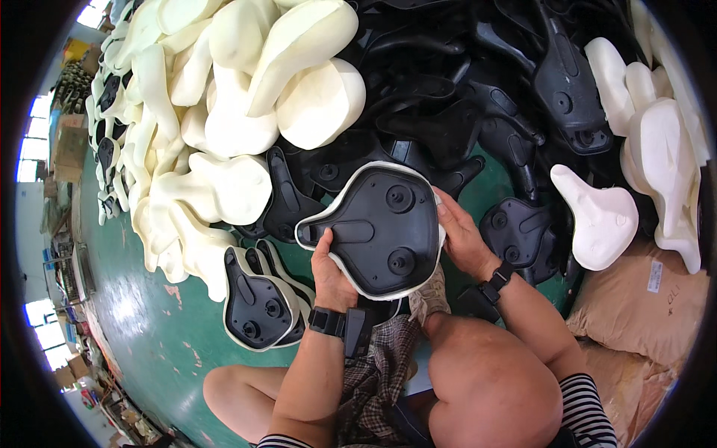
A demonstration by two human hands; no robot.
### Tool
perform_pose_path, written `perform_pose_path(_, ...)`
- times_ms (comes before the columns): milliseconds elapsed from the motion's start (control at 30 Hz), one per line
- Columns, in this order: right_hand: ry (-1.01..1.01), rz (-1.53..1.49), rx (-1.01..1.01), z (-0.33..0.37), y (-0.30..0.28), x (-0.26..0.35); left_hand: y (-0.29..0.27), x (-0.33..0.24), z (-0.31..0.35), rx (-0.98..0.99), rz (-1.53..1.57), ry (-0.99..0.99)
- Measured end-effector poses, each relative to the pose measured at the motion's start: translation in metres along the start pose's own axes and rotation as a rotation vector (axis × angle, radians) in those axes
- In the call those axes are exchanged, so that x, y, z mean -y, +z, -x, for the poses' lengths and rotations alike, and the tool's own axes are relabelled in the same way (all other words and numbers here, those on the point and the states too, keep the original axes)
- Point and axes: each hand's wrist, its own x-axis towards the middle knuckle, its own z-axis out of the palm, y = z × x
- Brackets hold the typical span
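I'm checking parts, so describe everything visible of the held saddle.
The saddle has a black, plastic-looking shell with two round bosses on the wide part and a raised ridge toward the nose; a cream, foam-looking pad rims it. It is held up, underside toward the camera, nose to the left. The left hand grips beside the nose, the right hand the wide end. Its top is hidden.

Left hand [334,282] and right hand [469,240] hold a cream-rimmed black saddle base [382,233]; cream pads [235,116] lie heaped at left, black bases [571,101] beyond.
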Motion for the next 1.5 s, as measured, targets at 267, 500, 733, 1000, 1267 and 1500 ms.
perform_pose_path(267, 0.347, 0.138, 0.170, 0.008, -0.025, -0.018, -0.043, -0.041, 0.000, -0.014, -0.296, -0.029)
perform_pose_path(500, 0.292, 0.883, -0.393, -0.013, -0.093, -0.059, -0.069, -0.043, -0.011, -0.330, -1.478, 0.346)
perform_pose_path(733, -0.105, 1.573, -0.080, -0.015, -0.043, -0.069, 0.045, -0.094, -0.064, -0.231, -1.755, 1.376)
perform_pose_path(1000, -0.489, 1.762, -0.153, -0.002, -0.040, -0.007, 0.124, -0.070, -0.103, -0.247, -2.105, 1.428)
perform_pose_path(1267, -0.633, 1.707, 0.062, 0.016, -0.039, 0.056, 0.141, -0.029, -0.037, 0.384, -2.193, 1.086)
perform_pose_path(1500, -0.091, 1.441, -0.402, 0.053, -0.082, 0.002, 0.084, -0.030, 0.005, 0.261, -1.969, 1.004)
